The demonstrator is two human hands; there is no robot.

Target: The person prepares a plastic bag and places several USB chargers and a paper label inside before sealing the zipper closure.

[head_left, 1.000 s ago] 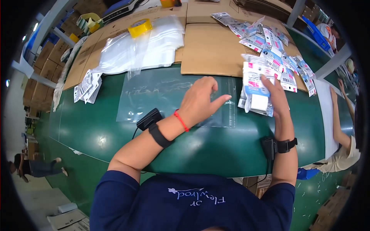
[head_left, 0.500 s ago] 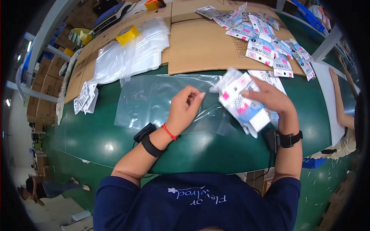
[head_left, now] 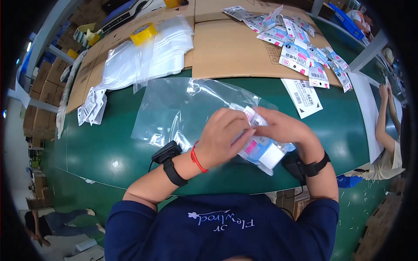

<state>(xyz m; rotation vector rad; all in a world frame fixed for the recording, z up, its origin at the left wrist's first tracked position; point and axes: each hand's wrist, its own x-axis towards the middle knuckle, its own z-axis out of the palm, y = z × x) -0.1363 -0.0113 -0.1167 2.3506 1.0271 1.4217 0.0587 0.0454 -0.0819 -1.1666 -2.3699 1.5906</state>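
In front of me, both hands meet over a small bundle of charger packs [head_left: 261, 152], white, blue and pink in clear wrap. My right hand [head_left: 283, 125] grips their upper end from the right, its fingers curled round them. At the same end my left hand [head_left: 223, 135] is closed, fingers and thumb pinched against the packs; its fingertips are partly hidden. A large clear plastic bag [head_left: 167, 111] lies flat on the green table, with its right part beneath my hands and the packs. A white printed label sheet [head_left: 303, 96] rests just beyond my right hand.
More charger packs [head_left: 294, 56] lie heaped on flattened cardboard [head_left: 233, 56] at the far right. At the far left is a stack of clear bags [head_left: 170, 52] with a yellow tape roll [head_left: 143, 35] on it. Folded white cards [head_left: 92, 106] sit nearer left. Another person's arms [head_left: 384, 117] show at the right.
My right hand has brought the packs left and nearer to me. My left hand has moved right to meet them. The bag's far edge has shifted away, and the label sheet is more exposed.
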